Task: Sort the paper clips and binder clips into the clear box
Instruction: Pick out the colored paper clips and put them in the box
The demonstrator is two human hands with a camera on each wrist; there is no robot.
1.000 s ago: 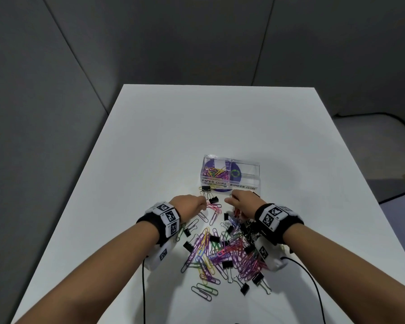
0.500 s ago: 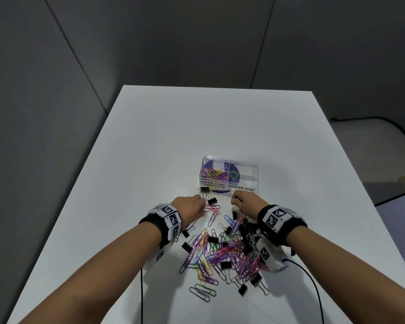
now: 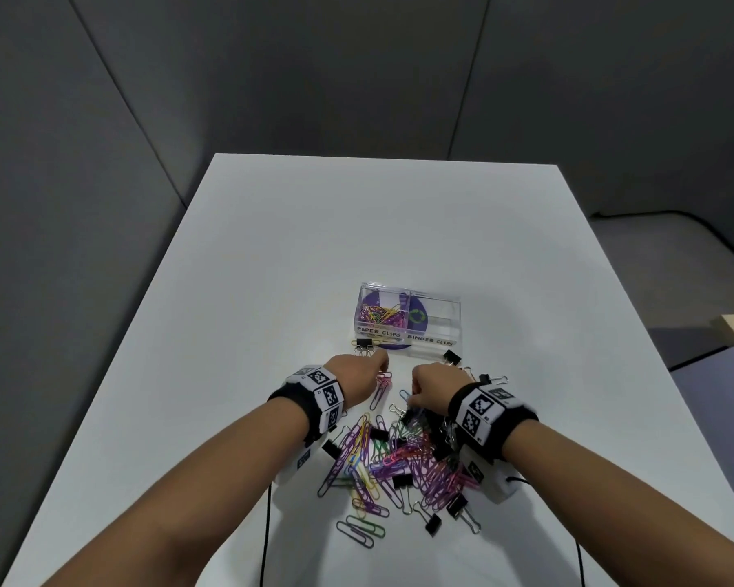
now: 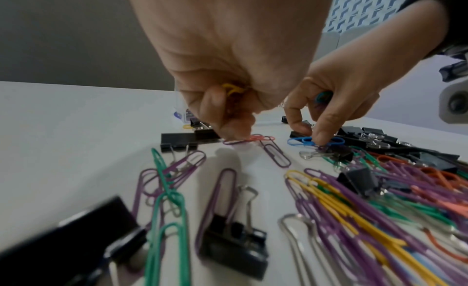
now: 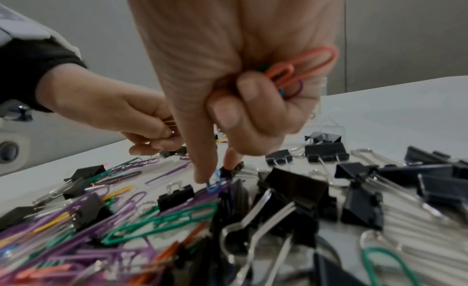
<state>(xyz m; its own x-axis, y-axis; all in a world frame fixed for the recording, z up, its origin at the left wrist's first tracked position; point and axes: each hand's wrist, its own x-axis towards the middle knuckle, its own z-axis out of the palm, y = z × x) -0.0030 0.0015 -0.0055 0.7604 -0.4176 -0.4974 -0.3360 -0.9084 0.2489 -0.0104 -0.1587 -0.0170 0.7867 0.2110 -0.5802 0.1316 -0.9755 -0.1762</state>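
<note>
A clear box with two compartments labelled paper clips and binder clips stands mid-table; coloured paper clips fill its left compartment. Below it lies a heap of coloured paper clips mixed with black binder clips. My left hand holds yellow and other paper clips in its curled fingers, and its fingertips touch a purple clip on the table. My right hand grips orange and other paper clips in its palm while thumb and forefinger reach a blue clip.
The white table stretches far beyond the box. Binder clips lie just in front of the box at left and right. Grey walls surround the table. Cables trail from both wrists toward the near edge.
Both hands have drawn back a little from the box toward the heap, and the right hand has lowered its fingertips onto the clips.
</note>
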